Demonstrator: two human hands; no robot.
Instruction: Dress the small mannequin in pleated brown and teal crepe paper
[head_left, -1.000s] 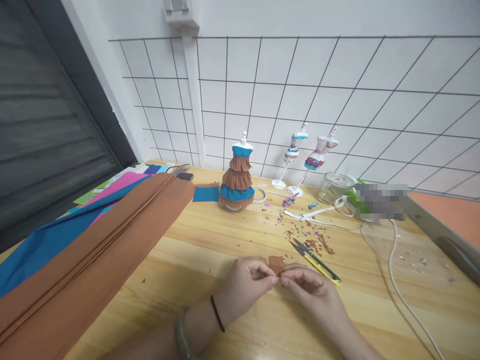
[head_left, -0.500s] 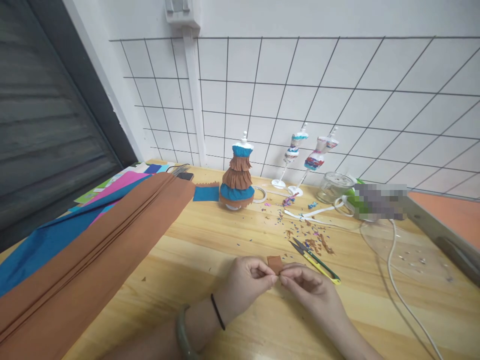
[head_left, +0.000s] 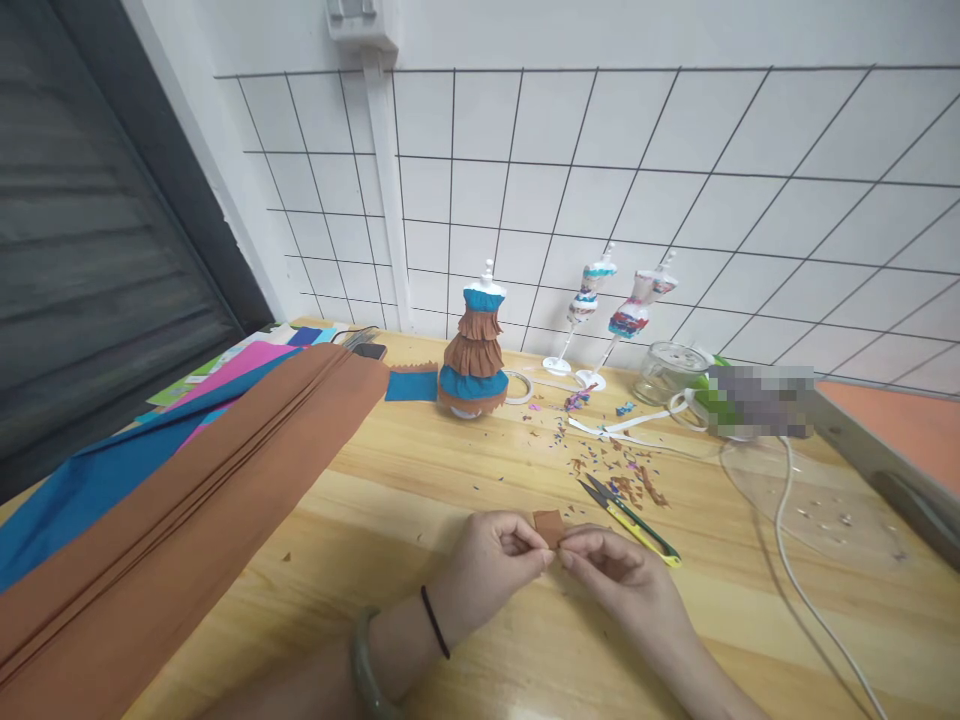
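A small brown square of paper (head_left: 549, 526) is pinched at its lower edge between both hands. My left hand (head_left: 504, 560) closes thumb and forefinger on its left side, a dark band and a bangle on that wrist. My right hand (head_left: 619, 572) pinches the same edge from the right, the fingertips of both hands nearly touching. Just beyond my right hand lie yellow and green thread snips (head_left: 634, 525). Farther back stands a small mannequin (head_left: 474, 350) dressed in blue and brown ruffled tiers.
Large brown sheets (head_left: 202, 500) over blue and pink ones cover the left side. Two white mannequins (head_left: 592, 310), a glass jar (head_left: 671, 372), a tape roll (head_left: 519, 387) and brown scraps (head_left: 637, 485) are farther back. A white cable (head_left: 784, 540) runs down the right.
The camera view has shifted very slightly. Both hands keep the same pinch on the brown piece.
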